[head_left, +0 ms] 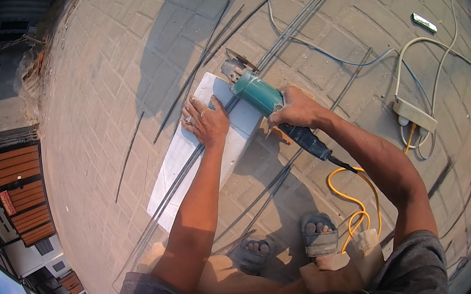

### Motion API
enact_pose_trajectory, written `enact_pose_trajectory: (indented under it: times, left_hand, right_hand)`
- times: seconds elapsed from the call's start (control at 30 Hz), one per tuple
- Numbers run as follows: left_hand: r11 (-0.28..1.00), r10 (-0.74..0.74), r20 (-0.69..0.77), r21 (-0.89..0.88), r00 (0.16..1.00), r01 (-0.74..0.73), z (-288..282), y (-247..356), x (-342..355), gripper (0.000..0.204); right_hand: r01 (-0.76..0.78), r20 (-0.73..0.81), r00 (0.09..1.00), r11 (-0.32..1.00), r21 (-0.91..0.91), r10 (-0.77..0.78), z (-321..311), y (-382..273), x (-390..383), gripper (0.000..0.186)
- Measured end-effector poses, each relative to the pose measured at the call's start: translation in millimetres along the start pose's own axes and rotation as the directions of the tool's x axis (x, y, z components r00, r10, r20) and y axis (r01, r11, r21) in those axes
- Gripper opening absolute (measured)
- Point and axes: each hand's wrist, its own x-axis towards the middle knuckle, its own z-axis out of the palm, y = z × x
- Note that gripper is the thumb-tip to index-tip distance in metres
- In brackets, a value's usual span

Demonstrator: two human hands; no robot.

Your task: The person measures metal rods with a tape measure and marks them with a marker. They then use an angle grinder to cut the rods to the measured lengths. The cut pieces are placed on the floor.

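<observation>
My right hand point(299, 106) is wrapped round the body of a green angle grinder point(259, 92), near its black rear handle. The grinder's cutting disc point(243, 59) sits just past the far end of a white block point(236, 141), close to a bundle of thin metal rods point(173, 189). The rods lie lengthwise across the block and run on beyond both its ends. My left hand point(208, 121) lies palm down on the block and rods with its fingers spread. What is under the palm is hidden.
More loose rods point(194, 76) lie on the paving point(106, 88) to the left of the block. An orange cable point(358, 208) loops beside my sandalled feet point(319, 235). A beige power strip point(415, 115) with pale cords is at the right. A small white-and-green packet point(424, 23) lies farther off.
</observation>
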Motion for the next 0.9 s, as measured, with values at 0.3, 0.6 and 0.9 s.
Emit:
enact_pose_trajectory:
  times: [0.3, 0.6, 0.9]
  left_hand:
    - [0.999, 0.010, -0.019, -0.049, 1.000, -0.011, 0.7, -0.3, 0.8, 0.073]
    - [0.996, -0.031, 0.010, -0.081, 0.999, 0.032, -4.0, 2.4, 0.6, 0.074]
    - [0.998, -0.036, 0.024, -0.051, 0.999, 0.037, -2.3, -0.3, 2.6, 0.073]
  right_hand:
    - [0.106, -0.030, 0.994, 0.994, 0.032, -0.105, 5.8, 18.6, 4.7, 0.058]
    - [0.156, -0.014, 0.988, 0.983, 0.101, -0.156, 7.7, 24.2, -2.3, 0.057]
    - [0.111, -0.023, 0.994, 0.990, 0.090, -0.110, 6.8, 22.8, -9.4, 0.058]
